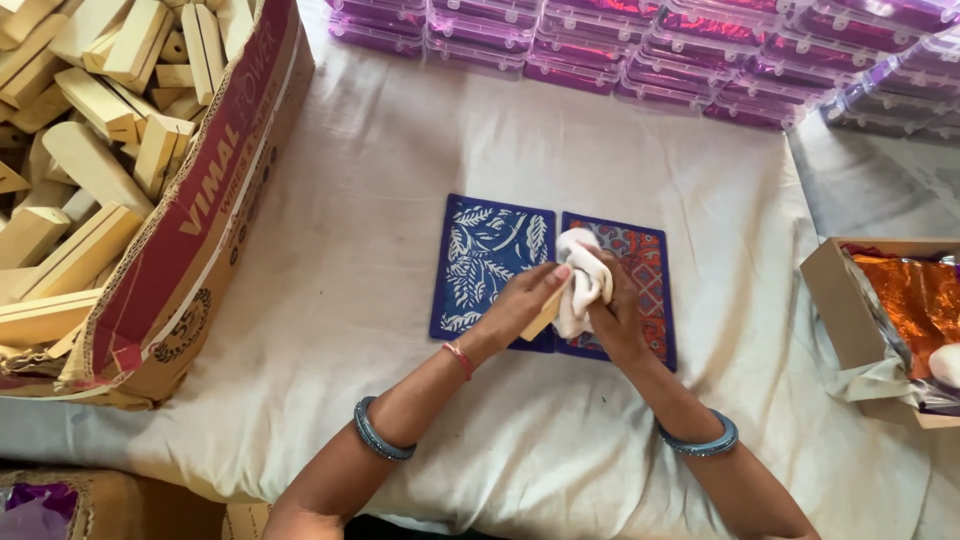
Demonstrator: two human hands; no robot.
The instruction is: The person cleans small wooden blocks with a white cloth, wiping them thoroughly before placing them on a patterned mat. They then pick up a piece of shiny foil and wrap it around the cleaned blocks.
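Far left of the frame: a big cardboard carton (190,230) tipped open, heaped with pale wooden blocks (80,160). Lower left corner: a scrap of purple foil (35,512) in another box.

Centre, on the white cloth-covered table (350,330): two patterned panels lying flat, touching edge to edge — a blue panel with white leaves (485,260), then a red-and-blue panel (645,280). Just above their seam, the left hand (525,305) gripping a small wooden block (545,315), fingers curled round it. Right beside, the right hand (615,315) clenched on a white rag (580,280) pressed against that block. Blue bangles on both wrists.

Top of the frame: rows of purple clear-lidded boxes (640,50). Right edge: an open carton (850,310) with orange foil (915,295) and something white (945,365).

Risk, judged from this: a loose pinch on the block under hard rubbing, likely to let it slip down onto the panels and mark them; a trailing rag corner dragging the red-and-blue panel out of line with its neighbour.
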